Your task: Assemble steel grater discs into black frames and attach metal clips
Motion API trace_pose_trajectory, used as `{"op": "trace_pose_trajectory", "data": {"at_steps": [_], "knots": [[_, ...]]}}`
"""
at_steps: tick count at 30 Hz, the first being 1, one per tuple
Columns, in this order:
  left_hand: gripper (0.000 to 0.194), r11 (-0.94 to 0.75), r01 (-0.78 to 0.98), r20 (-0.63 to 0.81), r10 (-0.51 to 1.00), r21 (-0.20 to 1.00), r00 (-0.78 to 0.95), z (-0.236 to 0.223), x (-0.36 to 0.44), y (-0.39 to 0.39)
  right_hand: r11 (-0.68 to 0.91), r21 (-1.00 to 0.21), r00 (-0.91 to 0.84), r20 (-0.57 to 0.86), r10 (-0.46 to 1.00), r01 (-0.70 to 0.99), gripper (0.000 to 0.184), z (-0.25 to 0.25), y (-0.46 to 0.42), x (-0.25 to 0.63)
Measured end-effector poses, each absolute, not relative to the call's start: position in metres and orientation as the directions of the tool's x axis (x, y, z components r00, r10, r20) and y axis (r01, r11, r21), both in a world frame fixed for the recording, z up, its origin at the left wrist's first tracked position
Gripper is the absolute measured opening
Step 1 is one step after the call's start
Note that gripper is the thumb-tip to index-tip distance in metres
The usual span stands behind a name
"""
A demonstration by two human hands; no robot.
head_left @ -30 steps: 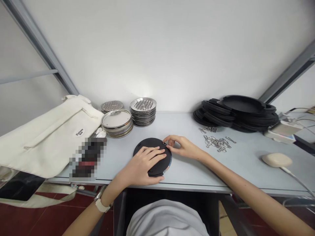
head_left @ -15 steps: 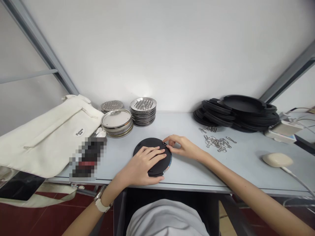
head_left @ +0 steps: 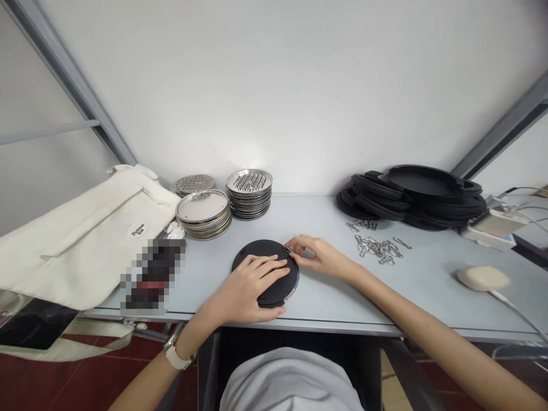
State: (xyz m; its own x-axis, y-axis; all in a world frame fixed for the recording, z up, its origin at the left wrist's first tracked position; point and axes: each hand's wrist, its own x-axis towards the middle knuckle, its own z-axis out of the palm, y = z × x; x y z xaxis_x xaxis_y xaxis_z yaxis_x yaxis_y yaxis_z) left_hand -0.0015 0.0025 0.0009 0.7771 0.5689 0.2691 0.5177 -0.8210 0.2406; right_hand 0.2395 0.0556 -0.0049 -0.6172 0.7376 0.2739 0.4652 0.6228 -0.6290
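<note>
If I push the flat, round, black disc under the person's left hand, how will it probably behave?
The black disc would probably slide rather than roll, since it lies flat on the smooth grey tabletop. It seems stiff: its outline looks even under the left hand. Being low, it should hardly tip.

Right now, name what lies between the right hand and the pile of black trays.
In the head view, metal clips lie on the desk between the right hand and the black trays.

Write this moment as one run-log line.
left hand: spread on black disc | right hand: fingers at disc's edge | metal clips: loose on table
</note>
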Motion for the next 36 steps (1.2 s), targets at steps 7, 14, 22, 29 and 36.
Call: {"op": "trace_pose_trajectory", "data": {"at_steps": [7, 14, 22, 29, 36], "knots": [[0.062, -0.821, 0.519, 0.268, 0.569, 0.237, 0.778, 0.0010, -0.0020, 0.0025, 0.644, -0.598, -0.631, 0.276, 0.725, 0.477, 0.024, -0.0044, 0.0555, 0.2401], [0.062, -0.819, 0.521, 0.258, 0.572, 0.241, 0.779, 0.0011, -0.0021, 0.0023, 0.642, -0.600, -0.634, 0.271, 0.725, 0.478, 0.023, -0.0045, 0.0558, 0.2400], [0.061, -0.820, 0.521, 0.266, 0.570, 0.236, 0.777, 0.0009, -0.0021, 0.0023, 0.628, -0.610, -0.635, 0.251, 0.731, 0.483, 0.023, -0.0037, 0.0564, 0.2407], [0.062, -0.817, 0.523, 0.261, 0.574, 0.242, 0.776, 0.0011, -0.0025, 0.0020, 0.623, -0.611, -0.632, 0.245, 0.735, 0.488, 0.024, -0.0043, 0.0567, 0.2416], [0.061, -0.820, 0.519, 0.261, 0.570, 0.241, 0.779, 0.0004, -0.0018, 0.0023, 0.637, -0.606, -0.631, 0.270, 0.728, 0.476, 0.026, -0.0030, 0.0554, 0.2408]]}}
